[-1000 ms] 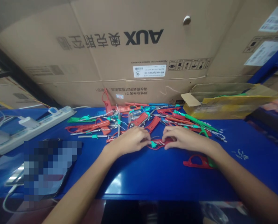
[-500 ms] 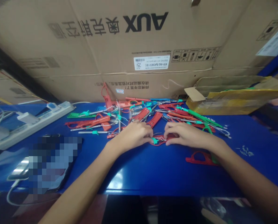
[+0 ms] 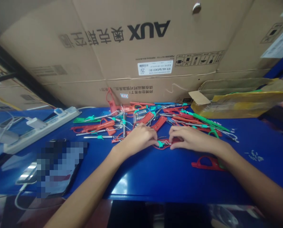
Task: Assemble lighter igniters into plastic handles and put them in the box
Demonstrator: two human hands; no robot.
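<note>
Both hands rest on the blue table (image 3: 155,177) around one small red plastic part (image 3: 164,143) with a teal clip and a thin wire spring. My left hand (image 3: 139,139) pinches its left end, fingers closed. My right hand (image 3: 189,139) pinches its right end, fingers curled over it. Just behind the hands lies a heap of red, green and teal plastic handles with metal rods and springs (image 3: 141,118). A single red handle (image 3: 206,163) lies beside my right forearm.
A large cardboard box (image 3: 143,47) stands along the back of the table. An open yellow-taped carton (image 3: 238,98) sits at the right rear. A white power strip (image 3: 44,126) with plugs and a phone on a cable (image 3: 56,167) lie at the left.
The camera shifted slightly; both hands stay on the red part with only small finger movements.
</note>
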